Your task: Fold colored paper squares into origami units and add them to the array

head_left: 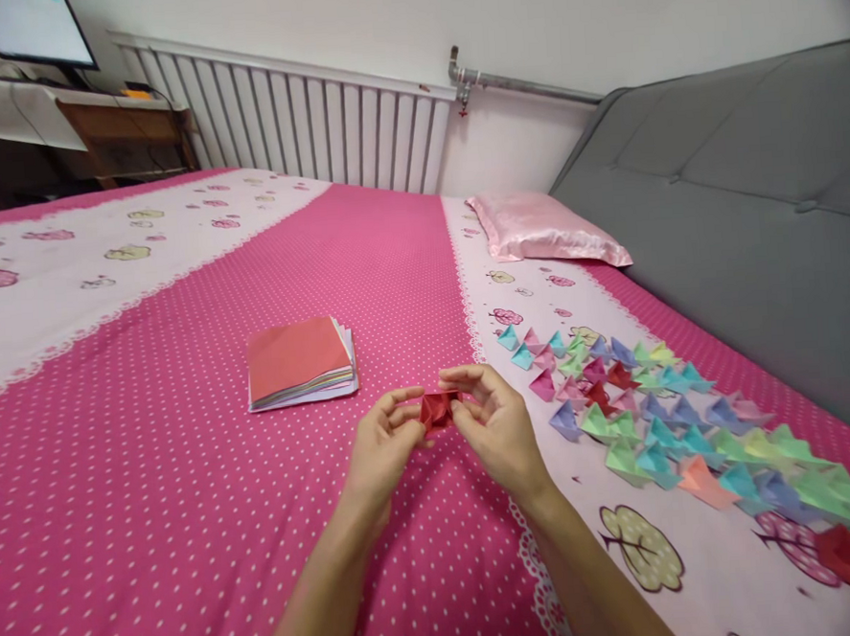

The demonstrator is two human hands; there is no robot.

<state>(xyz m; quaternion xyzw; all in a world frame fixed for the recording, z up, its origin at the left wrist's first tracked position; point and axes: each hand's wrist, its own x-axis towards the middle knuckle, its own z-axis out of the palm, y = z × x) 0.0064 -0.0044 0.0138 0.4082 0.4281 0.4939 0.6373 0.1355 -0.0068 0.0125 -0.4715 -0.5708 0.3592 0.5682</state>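
Red folded paper [437,410] sits between the left hand [386,445] and right hand [500,433], pinched by both.

Bed [193,524]: spans foreground and middle. Folded paper piece [439,410]: sits between left hand [387,442] and right hand [500,433], above the bed. Paper stack [298,359]: lies on the bed, left of the hands and farther off. Paper boats [682,413]: stand on the bed in rows, right of the hands. Pillow [545,229]: lies beyond the boats, beside the headboard [733,174] at right. Radiator [290,120]: behind the bed, along the wall [306,13]. Monitor [37,30]: on a worktop [124,111], far left.
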